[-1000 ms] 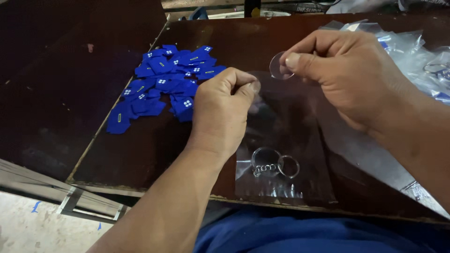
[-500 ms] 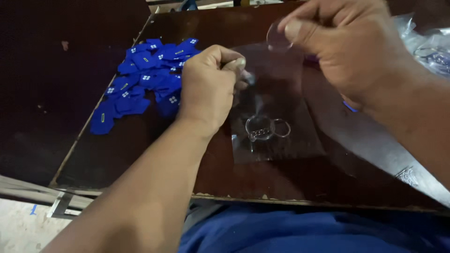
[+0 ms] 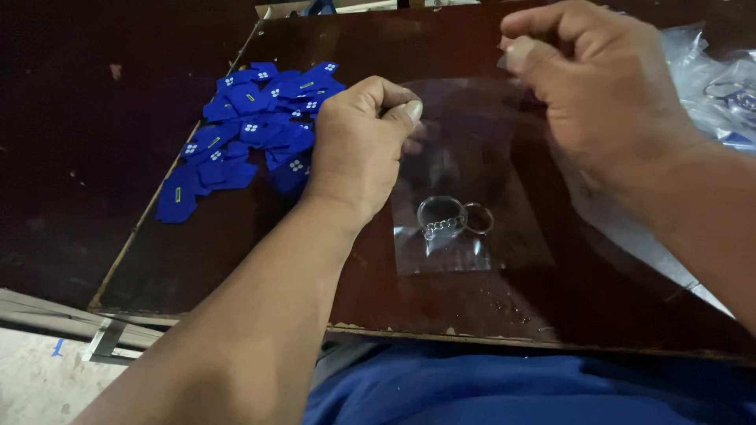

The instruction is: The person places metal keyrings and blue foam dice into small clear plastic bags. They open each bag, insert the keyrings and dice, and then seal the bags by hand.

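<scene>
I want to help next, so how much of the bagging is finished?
Done: a metal key ring with its short chain already lies at the bottom of the clear plastic bag. In hand: the left hand and right hand pinch the bag's top edge, one at each corner. Left: a big heap of blue tags sits loose on the brown board. More clear bags lie on the right.

Both forearms are bare up to the edge of the view, with no sleeves, gloves, watch or rings on them. The left hand (image 3: 358, 149) and the right hand (image 3: 602, 98) have short, plain nails. Below them, a bright blue garment (image 3: 504, 393) covers the person's lap, its cloth smooth, with soft folds.
</scene>
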